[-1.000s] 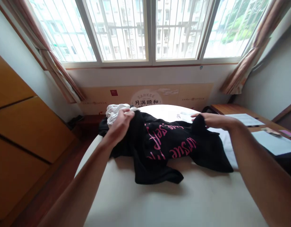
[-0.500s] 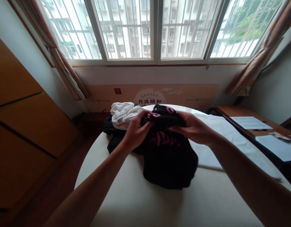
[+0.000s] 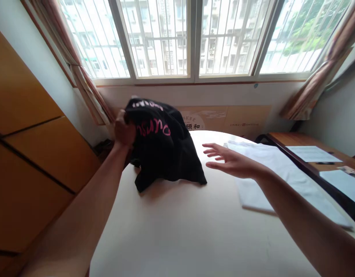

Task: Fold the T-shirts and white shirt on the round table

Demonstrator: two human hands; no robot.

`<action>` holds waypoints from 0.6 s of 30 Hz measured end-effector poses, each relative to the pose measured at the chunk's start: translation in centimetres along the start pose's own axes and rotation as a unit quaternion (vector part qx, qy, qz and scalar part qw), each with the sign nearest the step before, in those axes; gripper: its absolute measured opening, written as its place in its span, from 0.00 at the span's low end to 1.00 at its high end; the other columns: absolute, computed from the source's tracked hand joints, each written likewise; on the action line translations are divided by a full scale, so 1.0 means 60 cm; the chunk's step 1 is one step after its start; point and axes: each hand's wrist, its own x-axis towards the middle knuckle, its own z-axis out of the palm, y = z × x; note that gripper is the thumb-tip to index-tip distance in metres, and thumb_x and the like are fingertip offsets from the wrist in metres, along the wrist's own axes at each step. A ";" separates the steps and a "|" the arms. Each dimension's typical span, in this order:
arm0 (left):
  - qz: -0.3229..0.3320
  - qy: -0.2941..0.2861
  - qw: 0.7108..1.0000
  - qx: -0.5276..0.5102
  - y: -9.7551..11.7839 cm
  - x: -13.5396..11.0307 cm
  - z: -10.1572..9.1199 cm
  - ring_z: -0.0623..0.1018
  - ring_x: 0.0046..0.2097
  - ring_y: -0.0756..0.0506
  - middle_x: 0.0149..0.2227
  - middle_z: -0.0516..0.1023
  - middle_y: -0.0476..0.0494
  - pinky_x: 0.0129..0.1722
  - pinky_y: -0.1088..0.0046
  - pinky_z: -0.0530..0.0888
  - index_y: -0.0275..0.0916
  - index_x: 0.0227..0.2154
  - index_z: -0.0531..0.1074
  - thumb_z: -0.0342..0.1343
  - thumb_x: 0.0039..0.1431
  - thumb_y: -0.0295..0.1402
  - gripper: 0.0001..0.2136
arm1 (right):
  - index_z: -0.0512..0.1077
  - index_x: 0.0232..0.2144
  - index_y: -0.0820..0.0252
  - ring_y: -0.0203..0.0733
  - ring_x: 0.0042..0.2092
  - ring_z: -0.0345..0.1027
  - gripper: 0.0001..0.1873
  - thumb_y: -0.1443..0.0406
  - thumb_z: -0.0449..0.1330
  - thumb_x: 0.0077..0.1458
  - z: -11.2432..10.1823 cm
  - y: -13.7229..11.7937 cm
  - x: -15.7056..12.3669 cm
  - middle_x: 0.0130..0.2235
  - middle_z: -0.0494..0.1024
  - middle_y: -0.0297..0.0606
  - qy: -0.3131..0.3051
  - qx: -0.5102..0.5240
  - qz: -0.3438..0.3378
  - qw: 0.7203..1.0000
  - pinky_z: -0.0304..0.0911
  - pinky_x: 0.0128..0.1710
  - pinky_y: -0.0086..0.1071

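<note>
A black T-shirt point(image 3: 168, 154) with pink and white lettering hangs from my left hand point(image 3: 124, 129), which is closed on its upper left edge. The shirt's lower part drapes down to the table, and its right corner spreads toward the middle. My right hand point(image 3: 226, 159) is apart from the shirt, fingers stretched out and holding nothing. Under and beyond my right forearm lies a folded white garment point(image 3: 255, 194). The pile of white and black clothes at the left back is almost wholly hidden behind the held shirt.
The round white table point(image 3: 177, 231) fills the lower middle. At the right, a wooden desk point(image 3: 284, 139) bears papers point(image 3: 312, 154) and a pen. A barred window and curtains point(image 3: 307, 92) stand behind, and wooden cabinets point(image 3: 30, 181) are at the left.
My right hand has let go of the black shirt and opened. My left hand has moved left and up with the shirt, which is now more spread out.
</note>
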 end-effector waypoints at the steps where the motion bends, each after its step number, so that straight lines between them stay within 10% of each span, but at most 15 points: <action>1: -0.050 -0.061 0.995 0.056 -0.021 -0.019 0.010 0.78 0.51 0.38 0.46 0.80 0.39 0.53 0.63 0.73 0.35 0.45 0.72 0.53 0.67 0.31 0.09 | 0.58 0.73 0.53 0.58 0.68 0.65 0.43 0.45 0.64 0.64 -0.003 0.011 0.000 0.68 0.71 0.52 -0.019 -0.037 0.039 0.998 0.65 0.66 0.53; 6: -0.138 -0.166 0.962 0.169 -0.087 -0.079 0.015 0.80 0.54 0.28 0.50 0.82 0.28 0.53 0.56 0.75 0.34 0.51 0.76 0.55 0.62 0.39 0.18 | 0.57 0.75 0.61 0.64 0.69 0.64 0.50 0.42 0.64 0.60 -0.015 0.031 0.000 0.70 0.68 0.54 -0.171 -0.169 0.215 0.947 0.59 0.69 0.53; 12: -0.113 -0.184 0.952 0.219 -0.090 -0.130 0.013 0.61 0.72 0.16 0.73 0.57 0.16 0.64 0.40 0.67 0.32 0.73 0.52 0.62 0.49 0.68 0.58 | 0.55 0.76 0.61 0.64 0.72 0.60 0.52 0.40 0.61 0.61 -0.031 0.047 0.002 0.72 0.65 0.52 -0.144 -0.232 0.251 0.929 0.55 0.71 0.51; 18: -0.056 -0.177 0.961 0.208 -0.104 -0.199 0.059 0.60 0.70 0.12 0.71 0.55 0.11 0.64 0.38 0.67 0.29 0.74 0.40 0.72 0.45 0.58 0.65 | 0.56 0.76 0.61 0.64 0.71 0.61 0.53 0.39 0.62 0.60 -0.042 0.077 0.000 0.71 0.68 0.53 -0.141 -0.250 0.278 0.917 0.56 0.70 0.51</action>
